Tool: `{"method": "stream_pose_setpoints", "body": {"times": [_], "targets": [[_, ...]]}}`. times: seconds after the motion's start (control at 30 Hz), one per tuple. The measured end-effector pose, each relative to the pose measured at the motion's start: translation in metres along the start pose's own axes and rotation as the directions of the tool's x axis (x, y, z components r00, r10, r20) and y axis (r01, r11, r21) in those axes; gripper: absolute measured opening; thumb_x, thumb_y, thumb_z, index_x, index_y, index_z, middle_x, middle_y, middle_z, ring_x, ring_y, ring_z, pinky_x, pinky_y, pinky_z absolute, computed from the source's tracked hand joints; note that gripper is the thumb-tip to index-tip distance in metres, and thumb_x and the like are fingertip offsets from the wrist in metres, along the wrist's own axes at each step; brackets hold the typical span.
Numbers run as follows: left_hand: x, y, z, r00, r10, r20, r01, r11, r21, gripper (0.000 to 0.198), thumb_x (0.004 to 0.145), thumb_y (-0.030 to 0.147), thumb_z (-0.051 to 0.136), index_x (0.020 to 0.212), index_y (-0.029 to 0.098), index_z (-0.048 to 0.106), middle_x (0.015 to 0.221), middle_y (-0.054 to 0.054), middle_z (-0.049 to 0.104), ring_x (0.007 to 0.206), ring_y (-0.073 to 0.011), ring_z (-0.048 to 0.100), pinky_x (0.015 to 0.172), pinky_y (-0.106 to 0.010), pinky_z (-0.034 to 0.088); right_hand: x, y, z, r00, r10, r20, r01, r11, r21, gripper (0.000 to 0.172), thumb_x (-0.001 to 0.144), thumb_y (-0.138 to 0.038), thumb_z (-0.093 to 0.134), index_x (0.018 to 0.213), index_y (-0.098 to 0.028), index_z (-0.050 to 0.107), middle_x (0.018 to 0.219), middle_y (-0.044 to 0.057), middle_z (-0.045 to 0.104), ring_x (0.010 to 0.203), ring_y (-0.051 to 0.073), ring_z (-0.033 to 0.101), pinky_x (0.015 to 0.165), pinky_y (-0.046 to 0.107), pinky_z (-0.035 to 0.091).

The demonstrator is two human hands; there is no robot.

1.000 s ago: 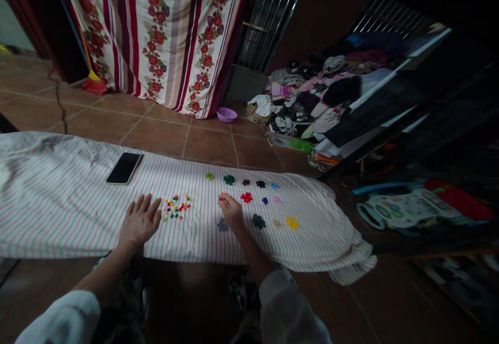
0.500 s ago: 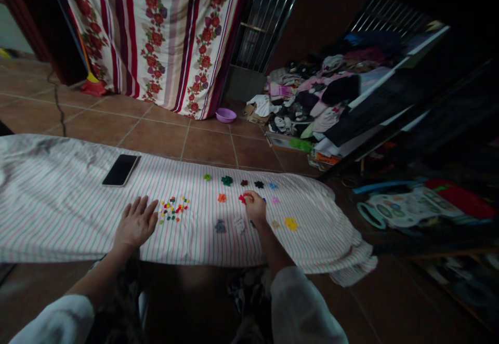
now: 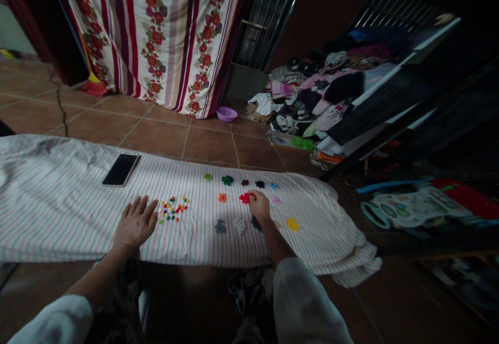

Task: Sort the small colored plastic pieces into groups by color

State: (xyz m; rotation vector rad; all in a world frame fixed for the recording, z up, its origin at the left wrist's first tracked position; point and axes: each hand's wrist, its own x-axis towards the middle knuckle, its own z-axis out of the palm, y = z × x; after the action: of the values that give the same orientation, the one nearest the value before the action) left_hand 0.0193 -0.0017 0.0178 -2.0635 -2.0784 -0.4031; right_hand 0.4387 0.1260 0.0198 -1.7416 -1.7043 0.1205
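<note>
My left hand (image 3: 136, 222) lies palm down on the striped cloth (image 3: 89, 209), fingers stretched out and apart, just left of a mixed scatter of small coloured pieces (image 3: 173, 209). My right hand (image 3: 260, 206) has its fingers curled together at the right edge of a small red pile (image 3: 245, 198). Whatever the fingertips hold, if anything, is hidden. Around it are little sorted piles: orange (image 3: 222, 197), dark green (image 3: 227, 180), brown (image 3: 245, 182), black (image 3: 260, 184), light blue (image 3: 274, 185), pink (image 3: 276, 199), grey (image 3: 220, 226), white (image 3: 239, 225) and yellow (image 3: 292, 224). My right wrist partly covers a dark pile (image 3: 255, 223).
A phone (image 3: 121, 170) lies on the cloth at the back left, beyond my left hand. A light green pile (image 3: 207, 176) is at the back. On the tiled floor stand a purple basin (image 3: 226, 114) and a heap of clothes (image 3: 312, 92).
My right hand has shifted slightly right, uncovering more of the red pile and the dark pile by the wrist. The blue bit beside it is now hidden. My left hand has stayed put.
</note>
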Motion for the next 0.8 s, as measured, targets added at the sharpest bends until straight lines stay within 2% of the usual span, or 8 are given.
{"method": "stream_pose_setpoints", "body": {"times": [0.2,0.33,0.8], "targets": [[0.0013,0.0010,-0.0018,1.000,0.009,0.016,-0.009,1.000,0.016,0.048,0.090,0.037,0.038,0.130,0.021,0.059,0.139,-0.013,0.055,0.135,-0.0312,0.044,0.110,-0.049,0.033,0.0059,-0.0013,-0.0009,0.997,0.019,0.081,-0.010,0.994,-0.109,0.026,0.077,-0.012,0.047,0.092,-0.016,0.068,0.090,0.008,0.069,0.084,0.019,0.066,0.081,0.030,0.050],[0.0023,0.0022,-0.0039,0.999,0.002,0.037,-0.004,0.999,0.052,0.048,0.090,0.036,0.038,0.131,0.020,0.059,0.140,-0.015,0.053,0.135,-0.0319,0.043,0.110,-0.049,0.033,0.0070,-0.0029,-0.0009,0.991,0.011,0.130,0.006,0.992,-0.128,0.026,0.076,-0.009,0.047,0.086,-0.017,0.069,0.089,0.008,0.070,0.084,0.018,0.066,0.083,0.029,0.050],[0.0009,0.0004,-0.0003,0.999,-0.005,0.053,0.004,1.000,0.019,0.050,0.090,0.037,0.038,0.132,0.019,0.058,0.142,-0.017,0.051,0.136,-0.0333,0.041,0.111,-0.050,0.030,0.0020,-0.0051,-0.0047,0.997,-0.003,0.078,0.010,0.996,-0.093,0.029,0.078,-0.012,0.043,0.081,-0.017,0.071,0.088,0.008,0.069,0.084,0.018,0.066,0.085,0.031,0.049]]}}
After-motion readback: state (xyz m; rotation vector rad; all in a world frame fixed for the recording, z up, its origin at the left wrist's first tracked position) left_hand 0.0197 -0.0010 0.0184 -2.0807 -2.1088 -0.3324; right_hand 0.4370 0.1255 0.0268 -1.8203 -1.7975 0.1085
